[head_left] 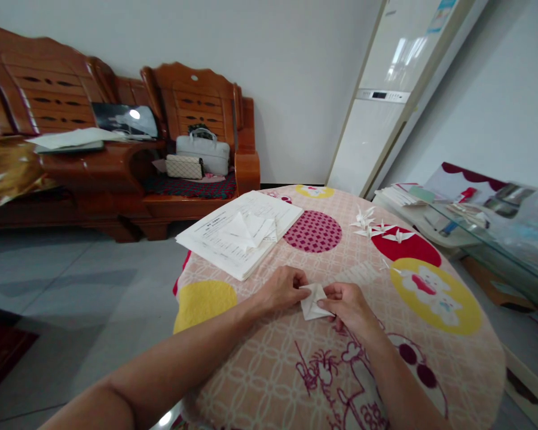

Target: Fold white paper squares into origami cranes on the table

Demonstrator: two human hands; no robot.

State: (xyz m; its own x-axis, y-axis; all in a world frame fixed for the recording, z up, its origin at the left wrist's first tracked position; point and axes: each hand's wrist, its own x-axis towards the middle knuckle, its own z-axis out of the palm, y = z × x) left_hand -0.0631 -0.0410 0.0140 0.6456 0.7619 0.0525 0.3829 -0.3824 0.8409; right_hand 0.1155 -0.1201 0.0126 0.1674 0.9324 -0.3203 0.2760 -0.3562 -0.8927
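A small folded piece of white paper [312, 300] lies on the patterned tablecloth [269, 370] of a round table. My left hand [283, 289] pinches its left corner with closed fingers. On its right side rests my right hand [347, 303], fingers curled and pressing the paper's lower right edge. Both forearms reach in from the bottom of the view.
A stack of printed sheets [240, 232] with a loose folded paper on top lies at the table's far left. Several finished paper cranes [372, 227] sit at the far right. Behind are a wooden bench [116, 149] with bags, a white floor-standing appliance [385, 101], and a cluttered glass table [475, 221].
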